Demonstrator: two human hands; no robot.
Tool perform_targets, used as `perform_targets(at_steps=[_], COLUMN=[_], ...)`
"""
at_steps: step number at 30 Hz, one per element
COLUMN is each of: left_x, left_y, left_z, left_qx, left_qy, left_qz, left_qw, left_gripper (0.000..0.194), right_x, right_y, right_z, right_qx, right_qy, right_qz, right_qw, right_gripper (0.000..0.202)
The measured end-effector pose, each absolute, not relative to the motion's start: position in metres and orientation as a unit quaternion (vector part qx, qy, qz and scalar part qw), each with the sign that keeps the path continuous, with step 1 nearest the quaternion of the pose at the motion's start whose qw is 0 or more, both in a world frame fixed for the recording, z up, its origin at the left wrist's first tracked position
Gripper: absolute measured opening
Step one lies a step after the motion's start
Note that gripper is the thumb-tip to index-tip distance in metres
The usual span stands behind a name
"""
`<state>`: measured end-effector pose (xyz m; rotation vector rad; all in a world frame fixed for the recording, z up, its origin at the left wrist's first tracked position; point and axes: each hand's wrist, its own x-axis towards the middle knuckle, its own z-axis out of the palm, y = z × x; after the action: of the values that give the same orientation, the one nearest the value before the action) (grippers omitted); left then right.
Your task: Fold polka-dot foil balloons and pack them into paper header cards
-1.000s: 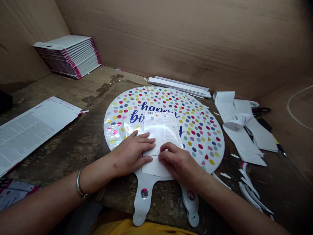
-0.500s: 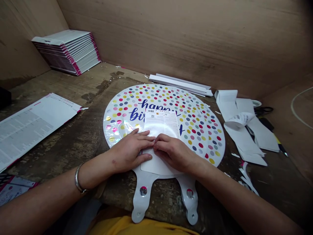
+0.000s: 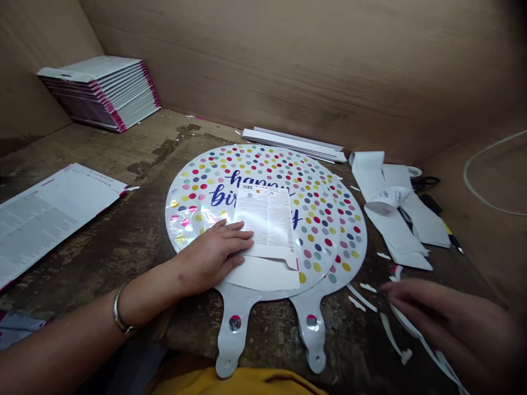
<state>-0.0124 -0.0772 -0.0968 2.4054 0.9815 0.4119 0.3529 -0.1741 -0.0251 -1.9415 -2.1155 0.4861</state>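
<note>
My left hand rests with fingers stretched out on the left edge of a white printed card sleeve. Small text, a barcode and a slanted flap edge near its bottom show on the sleeve. Beneath it lie round foil balloons, flat and overlapping, with coloured dots and dark blue "happy birthday" lettering. Two white balloon tails point toward me. Off to the right, my right hand hovers by thin white paper strips. It is smeared by motion, so whether it holds a strip is unclear.
A stack of white and pink card sleeves stands at the back left. Large printed sheets lie at the left. Long white strips sit along the back wall; curled label paper, scissors and a yellow-black cutter are at the right.
My right hand has left the card sleeve and moved right to the scraps, uncovering the sleeve's lower flap. My left hand stays on the sleeve. The whole view has shifted slightly.
</note>
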Motion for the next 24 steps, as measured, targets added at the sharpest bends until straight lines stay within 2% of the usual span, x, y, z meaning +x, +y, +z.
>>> perform_targets(at_steps=[2, 3, 7, 9, 14, 18, 21, 24], left_x=[-0.011, -0.012, -0.017, -0.018, -0.018, -0.022, -0.023, -0.017], left_y=[-0.08, -0.082, -0.086, -0.087, -0.085, -0.082, -0.085, -0.096], left_z=[-0.097, -0.096, -0.095, -0.096, -0.098, -0.097, -0.093, -0.09], left_qx=[0.887, 0.889, 0.896, 0.897, 0.907, 0.908, 0.91, 0.92], left_qy=[0.353, 0.346, 0.328, 0.329, 0.309, 0.29, 0.283, 0.301], left_qz=[0.157, 0.155, 0.146, 0.148, 0.167, 0.175, 0.176, 0.168], left_qw=[0.254, 0.255, 0.26, 0.254, 0.232, 0.247, 0.247, 0.188], left_gripper=[0.032, 0.035, 0.074, 0.075, 0.055, 0.036, 0.027, 0.026], right_x=[0.312, 0.289, 0.23, 0.228, 0.236, 0.231, 0.231, 0.232], right_y=[-0.165, -0.158, -0.136, -0.134, -0.137, -0.131, -0.125, -0.125], right_z=[-0.031, -0.036, -0.057, -0.06, -0.056, -0.066, -0.077, -0.084], right_qx=[-0.63, -0.603, -0.542, -0.539, -0.503, -0.45, -0.437, -0.435], right_qy=[-0.754, -0.775, -0.831, -0.833, -0.849, -0.871, -0.871, -0.865], right_qz=[0.144, 0.123, 0.09, 0.09, 0.127, 0.15, 0.135, 0.13], right_qw=[0.114, 0.145, 0.086, 0.082, 0.101, 0.127, 0.179, 0.215], right_gripper=[0.017, 0.024, 0.075, 0.081, 0.066, 0.034, 0.027, 0.025])
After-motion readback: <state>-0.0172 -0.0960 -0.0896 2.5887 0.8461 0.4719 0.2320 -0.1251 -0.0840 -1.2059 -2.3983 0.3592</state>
